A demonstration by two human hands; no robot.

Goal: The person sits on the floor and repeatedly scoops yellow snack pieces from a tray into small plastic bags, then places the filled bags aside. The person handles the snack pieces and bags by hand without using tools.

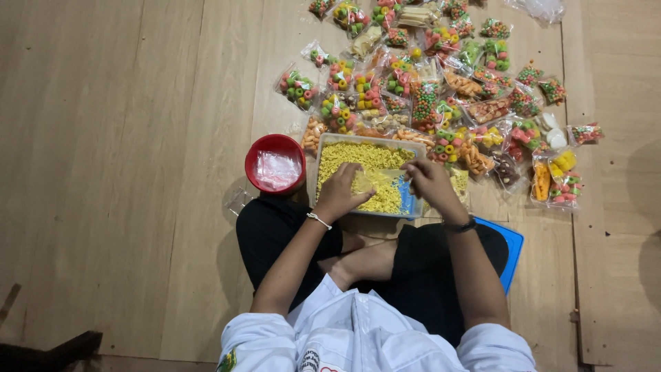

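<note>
I sit cross-legged on a wooden floor with a clear rectangular tub (pixel 323 142) of small yellow snack pieces before my knees. My left hand (pixel 341 189) and my right hand (pixel 427 180) hold a small clear plastic bag (pixel 380 180) between them, just above the yellow pieces. The left hand pinches the bag's left edge, the right hand its right edge. The bag holds some yellow pieces. A white bracelet is on my left wrist, a black band on my right.
A red bowl (pixel 275 146) with clear plastic bags inside stands left of the tub. Several filled snack packets (pixel 427 89) of coloured rings and crackers lie spread beyond the tub. A blue lid (pixel 511 249) pokes out by my right knee.
</note>
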